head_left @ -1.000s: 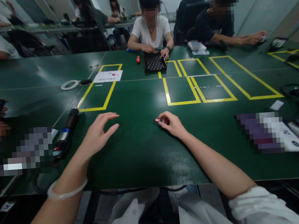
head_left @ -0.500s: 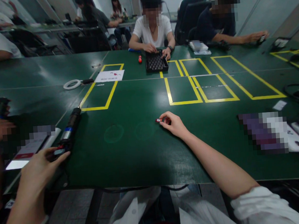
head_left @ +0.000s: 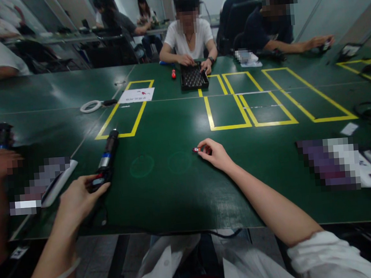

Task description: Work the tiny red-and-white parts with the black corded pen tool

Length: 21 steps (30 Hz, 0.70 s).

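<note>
My left hand (head_left: 81, 195) is closed round the rear end of an electric screwdriver (head_left: 106, 157), a black cylinder with blue and silver bands and a thin tip pointing away from me. It is tilted over the left part of the green table. My right hand (head_left: 214, 153), near the table's middle, pinches a small red-and-white piece (head_left: 196, 149) between thumb and fingertips. The piece is too small for me to tell its kind. Two faint rings are marked on the table left of it.
At left, a co-worker's hand (head_left: 3, 162) is at a similar black tool (head_left: 3, 132). A blurred-out device (head_left: 59, 181) lies beside my left hand. Yellow tape outlines (head_left: 231, 127), a paper sheet (head_left: 137, 95) and a black tray (head_left: 195, 86) under another person's hands lie farther off.
My left hand has moved right with the electric screwdriver, away from the device at left. My right hand stays in place with the small piece.
</note>
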Motion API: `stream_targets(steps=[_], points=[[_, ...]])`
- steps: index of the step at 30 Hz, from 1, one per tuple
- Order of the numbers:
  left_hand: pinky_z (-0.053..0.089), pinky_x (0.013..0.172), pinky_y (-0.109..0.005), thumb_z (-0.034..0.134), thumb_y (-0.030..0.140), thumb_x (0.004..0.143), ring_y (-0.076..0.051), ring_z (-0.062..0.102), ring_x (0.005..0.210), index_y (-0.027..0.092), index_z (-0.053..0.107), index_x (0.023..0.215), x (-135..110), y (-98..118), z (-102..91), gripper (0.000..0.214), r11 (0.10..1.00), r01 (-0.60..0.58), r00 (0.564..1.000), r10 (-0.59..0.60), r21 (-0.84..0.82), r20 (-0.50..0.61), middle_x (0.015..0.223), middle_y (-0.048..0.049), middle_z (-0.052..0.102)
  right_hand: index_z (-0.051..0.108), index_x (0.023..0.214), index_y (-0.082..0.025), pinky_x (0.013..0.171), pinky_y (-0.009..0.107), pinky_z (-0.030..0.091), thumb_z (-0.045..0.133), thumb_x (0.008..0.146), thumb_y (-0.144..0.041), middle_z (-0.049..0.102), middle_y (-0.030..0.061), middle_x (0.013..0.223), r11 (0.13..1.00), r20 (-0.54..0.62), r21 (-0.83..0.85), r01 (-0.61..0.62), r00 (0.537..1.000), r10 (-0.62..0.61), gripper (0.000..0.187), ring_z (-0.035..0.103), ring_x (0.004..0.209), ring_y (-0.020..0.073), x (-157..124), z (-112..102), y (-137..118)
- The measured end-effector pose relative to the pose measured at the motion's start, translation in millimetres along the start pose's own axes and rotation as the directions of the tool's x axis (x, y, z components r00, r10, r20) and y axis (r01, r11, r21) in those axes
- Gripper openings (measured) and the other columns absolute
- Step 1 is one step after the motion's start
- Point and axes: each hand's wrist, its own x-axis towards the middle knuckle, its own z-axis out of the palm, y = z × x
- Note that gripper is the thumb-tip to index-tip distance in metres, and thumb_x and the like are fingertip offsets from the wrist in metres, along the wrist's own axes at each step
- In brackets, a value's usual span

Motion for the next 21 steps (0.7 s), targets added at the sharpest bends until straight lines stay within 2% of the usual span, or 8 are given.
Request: stream_targets(steps=[2,5,12,17,21], points=[[0.051,0.088,-0.035,0.058,0.055,0.077,-0.025,0.066,0.100,0.015,0.057,0.118,-2.5,22.3,1.6,0.056,0.995,-0.073,0.996,0.076,-0.068,0.045,0.111,-0.0102,0.068,0.060,0.094,-0.019,0.061,0.024,0.042,0.063,0.082,-0.020,0.057,-0.0016,0.077,1.000,-0.001,-0.003,0.003,1.000,-0.003,0.012,0.051,0.060,0.0097,0.0,0.2,-0.2],[0.050,0.091,-0.039,0.058,0.055,0.078,-0.028,0.064,0.100,0.014,0.058,0.115,-5.0,60.9,5.3,0.055,0.969,-0.207,0.976,0.215,-0.135,0.046,0.110,-0.0124,0.064,0.061,0.093,-0.019,0.062,0.024,0.043,0.063,0.082,-0.020,0.057,-0.0015,0.077,1.000,0.001,-0.014,0.007,1.000,-0.007,0.012,0.052,0.062,0.0099,-0.2,0.2,-0.9],[0.050,0.085,-0.038,0.061,0.046,0.081,-0.025,0.062,0.093,0.018,0.058,0.108,-6.9,160.2,20.5,0.039,0.837,-0.502,0.854,0.520,-0.219,0.030,0.103,-0.0087,0.061,0.058,0.092,-0.019,0.059,0.023,0.042,0.063,0.080,-0.021,0.056,-0.0030,0.072,1.000,0.018,0.013,-0.016,1.000,0.016,0.013,0.052,0.061,0.0103,0.1,-1.0,-3.5],[0.049,0.084,-0.038,0.065,0.037,0.080,-0.026,0.061,0.096,0.020,0.057,0.105,-7.2,220.6,29.6,0.031,0.748,-0.602,0.775,0.632,-0.279,0.024,0.103,-0.0077,0.059,0.056,0.095,-0.020,0.059,0.023,0.042,0.060,0.082,-0.021,0.059,-0.0006,0.083,0.999,0.009,0.000,0.048,0.999,-0.048,0.014,0.052,0.063,0.0100,0.2,-2.5,-1.8],[0.049,0.086,-0.038,0.065,0.030,0.081,-0.027,0.060,0.102,0.020,0.056,0.108,-10.4,248.3,32.4,0.030,0.714,-0.624,0.742,0.669,-0.316,0.047,0.107,-0.0085,0.057,0.056,0.090,-0.020,0.062,0.024,0.042,0.059,0.082,-0.019,0.054,-0.0010,0.079,0.991,-0.005,-0.074,0.114,0.993,-0.115,0.008,0.051,0.064,0.0109,0.4,-4.9,-1.5]])
